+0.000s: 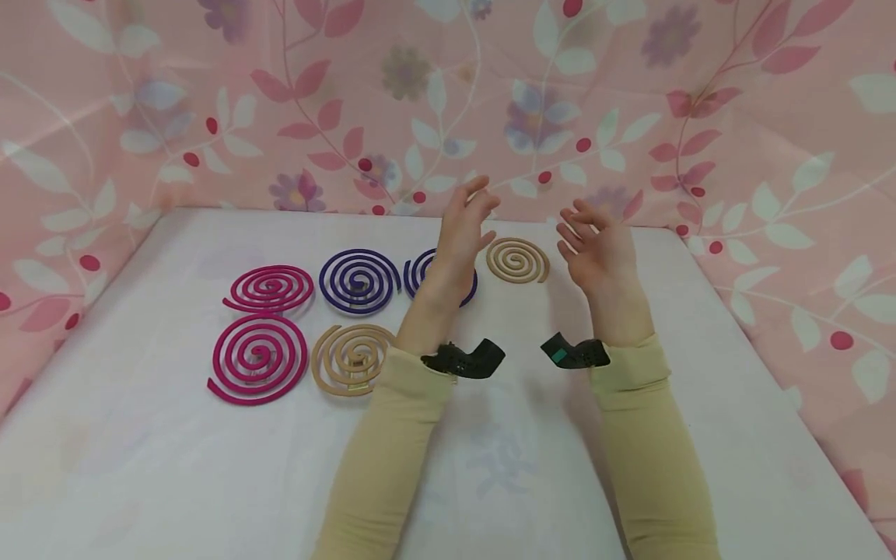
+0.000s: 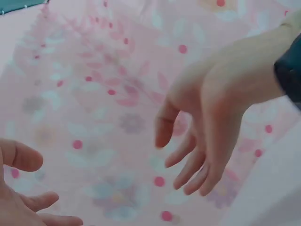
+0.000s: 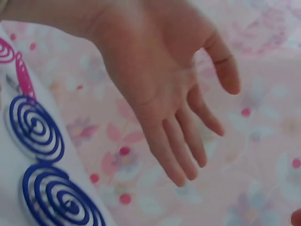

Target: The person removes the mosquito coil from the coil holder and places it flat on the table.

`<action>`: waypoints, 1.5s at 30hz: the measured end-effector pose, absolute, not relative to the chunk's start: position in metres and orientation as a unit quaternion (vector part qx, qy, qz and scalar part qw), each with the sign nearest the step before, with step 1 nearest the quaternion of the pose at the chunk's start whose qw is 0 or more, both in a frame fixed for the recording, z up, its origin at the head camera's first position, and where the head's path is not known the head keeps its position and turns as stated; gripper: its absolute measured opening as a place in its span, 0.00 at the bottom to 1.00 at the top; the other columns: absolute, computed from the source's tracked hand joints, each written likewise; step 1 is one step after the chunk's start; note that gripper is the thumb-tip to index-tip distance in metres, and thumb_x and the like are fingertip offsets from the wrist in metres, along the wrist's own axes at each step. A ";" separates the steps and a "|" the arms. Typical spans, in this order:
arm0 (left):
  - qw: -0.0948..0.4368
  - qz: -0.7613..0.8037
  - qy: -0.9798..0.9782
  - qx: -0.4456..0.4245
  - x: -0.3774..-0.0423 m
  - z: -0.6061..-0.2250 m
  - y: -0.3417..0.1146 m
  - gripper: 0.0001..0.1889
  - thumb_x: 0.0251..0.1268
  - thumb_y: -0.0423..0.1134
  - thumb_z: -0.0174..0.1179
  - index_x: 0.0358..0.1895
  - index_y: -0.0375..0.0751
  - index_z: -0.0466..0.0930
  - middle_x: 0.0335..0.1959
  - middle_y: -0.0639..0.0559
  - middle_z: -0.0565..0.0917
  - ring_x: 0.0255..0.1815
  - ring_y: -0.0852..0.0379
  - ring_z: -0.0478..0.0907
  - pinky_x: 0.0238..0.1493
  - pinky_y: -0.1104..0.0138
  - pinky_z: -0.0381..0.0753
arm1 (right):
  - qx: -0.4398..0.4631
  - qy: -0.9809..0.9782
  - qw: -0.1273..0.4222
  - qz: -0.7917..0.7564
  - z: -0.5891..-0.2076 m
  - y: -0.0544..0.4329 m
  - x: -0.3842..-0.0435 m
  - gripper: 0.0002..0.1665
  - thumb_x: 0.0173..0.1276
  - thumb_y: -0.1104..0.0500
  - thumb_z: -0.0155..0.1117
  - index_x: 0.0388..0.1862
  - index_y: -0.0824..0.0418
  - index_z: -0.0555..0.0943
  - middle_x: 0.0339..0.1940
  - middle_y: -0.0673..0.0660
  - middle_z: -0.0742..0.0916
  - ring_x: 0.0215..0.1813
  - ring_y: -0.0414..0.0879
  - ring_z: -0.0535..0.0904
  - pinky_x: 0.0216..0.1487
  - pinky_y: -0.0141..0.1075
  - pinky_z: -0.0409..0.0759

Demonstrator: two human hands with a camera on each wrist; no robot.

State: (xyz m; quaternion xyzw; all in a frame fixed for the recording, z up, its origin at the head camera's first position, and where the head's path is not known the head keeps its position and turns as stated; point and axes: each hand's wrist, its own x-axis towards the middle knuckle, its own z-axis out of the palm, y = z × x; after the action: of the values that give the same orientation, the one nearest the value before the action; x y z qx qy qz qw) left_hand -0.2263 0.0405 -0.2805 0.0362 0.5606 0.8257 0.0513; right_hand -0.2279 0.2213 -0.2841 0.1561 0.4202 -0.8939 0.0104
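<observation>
My left hand is held up over the back of the table with nothing in its grasp, its fingers loosely bent. Below it, a dark blue mosquito coil is partly covered by the hand and wrist. My right hand is raised to the right with relaxed, spread fingers and also holds nothing. Between the hands and a little behind lies a tan mosquito coil. In the left wrist view the right hand hangs with fingers downward; in the right wrist view the left hand shows its palm.
Left of the hands stand another dark blue coil, two magenta coils, one behind and one in front, and a second tan coil beside the left sleeve. A white cloth covers the table; a pink floral curtain hangs behind.
</observation>
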 end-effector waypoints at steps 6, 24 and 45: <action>0.049 0.797 0.596 0.086 -0.210 -0.262 0.020 0.25 0.76 0.38 0.49 0.74 0.48 0.64 0.75 0.50 0.65 0.72 0.52 0.68 0.73 0.52 0.68 | 0.117 0.403 0.018 -0.908 -0.265 0.215 -0.209 0.32 0.75 0.62 0.48 0.77 0.52 0.63 0.80 0.52 0.62 0.80 0.48 0.53 0.80 0.38 0.47; -0.013 0.744 0.651 0.152 -0.175 -0.236 -0.066 0.28 0.75 0.34 0.47 0.77 0.42 0.58 0.76 0.44 0.64 0.73 0.49 0.66 0.75 0.54 0.66 | 0.016 0.389 -0.001 -0.921 -0.228 0.196 -0.172 0.27 0.72 0.66 0.49 0.70 0.57 0.72 0.73 0.57 0.68 0.75 0.52 0.59 0.77 0.42 0.54; -0.032 0.742 0.657 0.131 -0.176 -0.222 -0.133 0.27 0.75 0.44 0.51 0.74 0.45 0.63 0.73 0.44 0.65 0.73 0.46 0.65 0.77 0.48 0.59 | -0.027 0.427 -0.025 -0.903 -0.222 0.190 -0.164 0.23 0.73 0.61 0.52 0.65 0.59 0.73 0.74 0.59 0.67 0.77 0.54 0.58 0.78 0.47 0.50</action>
State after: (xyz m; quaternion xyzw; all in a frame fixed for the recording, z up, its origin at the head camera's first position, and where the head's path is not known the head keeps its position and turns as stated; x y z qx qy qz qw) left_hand -0.1764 -0.1328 -0.2217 0.1314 0.6566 0.7421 -0.0315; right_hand -0.1638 0.1898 -0.2223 -0.0272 0.4275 -0.9033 -0.0249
